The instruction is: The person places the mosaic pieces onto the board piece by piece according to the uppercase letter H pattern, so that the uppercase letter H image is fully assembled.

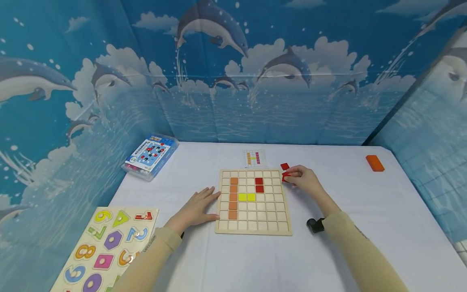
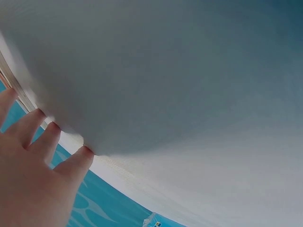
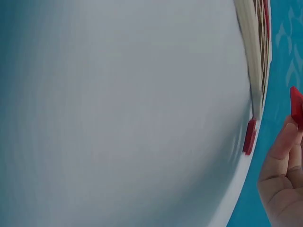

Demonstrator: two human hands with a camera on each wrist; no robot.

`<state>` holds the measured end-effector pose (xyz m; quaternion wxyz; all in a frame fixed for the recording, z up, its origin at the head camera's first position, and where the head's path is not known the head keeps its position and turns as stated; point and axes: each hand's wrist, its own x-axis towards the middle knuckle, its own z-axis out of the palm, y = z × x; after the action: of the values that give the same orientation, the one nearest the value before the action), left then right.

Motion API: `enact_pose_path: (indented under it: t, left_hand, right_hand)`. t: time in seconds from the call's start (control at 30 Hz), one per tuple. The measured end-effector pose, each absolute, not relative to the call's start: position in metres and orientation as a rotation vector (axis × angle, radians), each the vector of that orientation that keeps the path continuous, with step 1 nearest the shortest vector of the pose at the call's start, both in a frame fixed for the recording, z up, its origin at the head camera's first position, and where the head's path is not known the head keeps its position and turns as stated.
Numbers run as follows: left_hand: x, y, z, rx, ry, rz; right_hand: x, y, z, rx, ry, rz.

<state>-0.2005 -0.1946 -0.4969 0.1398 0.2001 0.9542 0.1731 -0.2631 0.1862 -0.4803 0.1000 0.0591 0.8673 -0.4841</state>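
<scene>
My right hand [image 1: 307,181] pinches a red square tile [image 3: 296,108] between thumb and fingers, just off the upper right corner of a wooden grid board [image 1: 251,226]. Another red tile [image 1: 284,166] lies on the table beyond the fingertips. On the left, my left hand [image 1: 197,207] rests with spread fingers against the board's left edge. The board bears a column of orange tiles [image 1: 233,196], two yellow tiles [image 1: 247,197] side by side in the middle, and two red tiles [image 1: 259,185] stacked in one column.
Behind the board lies a pattern card [image 1: 260,158] with coloured squares. A clear-and-blue plastic box [image 1: 151,156] stands at the back left, a number-and-shape puzzle board [image 1: 120,231] at the front left. An orange block [image 1: 375,163] sits far right on the white table [image 1: 365,211].
</scene>
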Motion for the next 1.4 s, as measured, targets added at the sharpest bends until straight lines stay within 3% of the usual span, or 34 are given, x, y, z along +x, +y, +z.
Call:
enact_pose_path:
  t: [0.73, 1.4]
  left_hand:
    - [-0.2, -0.195, -0.499, 0.588, 2.758, 0.51]
    - [-0.199, -0.196, -0.495, 0.601, 2.755, 0.52]
  right_hand:
    - [-0.241, 0.127, -0.486, 0.039, 2.506, -1.303]
    - [-0.242, 0.117, -0.482, -0.057, 2.566, -1.139]
